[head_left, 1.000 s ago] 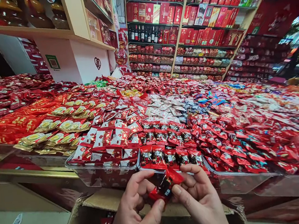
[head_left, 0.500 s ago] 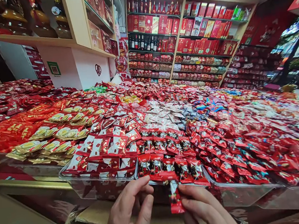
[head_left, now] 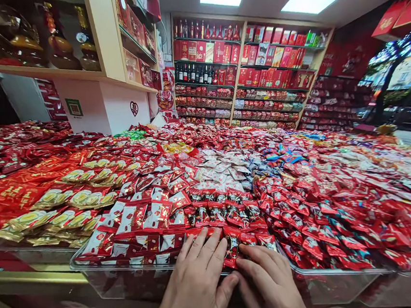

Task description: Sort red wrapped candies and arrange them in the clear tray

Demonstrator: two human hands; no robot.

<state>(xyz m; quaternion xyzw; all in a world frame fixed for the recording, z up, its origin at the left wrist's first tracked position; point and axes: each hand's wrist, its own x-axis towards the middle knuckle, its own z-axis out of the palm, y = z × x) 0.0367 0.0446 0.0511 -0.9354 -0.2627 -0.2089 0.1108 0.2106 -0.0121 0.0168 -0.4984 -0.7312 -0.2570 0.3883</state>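
Under both hands (head_left: 232, 279), front candy packets (head_left: 232, 246) mostly hidden, wrists cut off

Item: our two hands, seen from above at the lower edge of the head view.

Left hand (head_left: 194, 288): bare, no glove, no ring on the fingers we can see, nails short and plain. No sleeve or cuff reaches into view; the wrist runs out of the picture.

Right hand (head_left: 272, 283): bare likewise, no glove, no ring in sight, nails short and unpainted. No watch, band or sleeve shows before the edge cuts it off.
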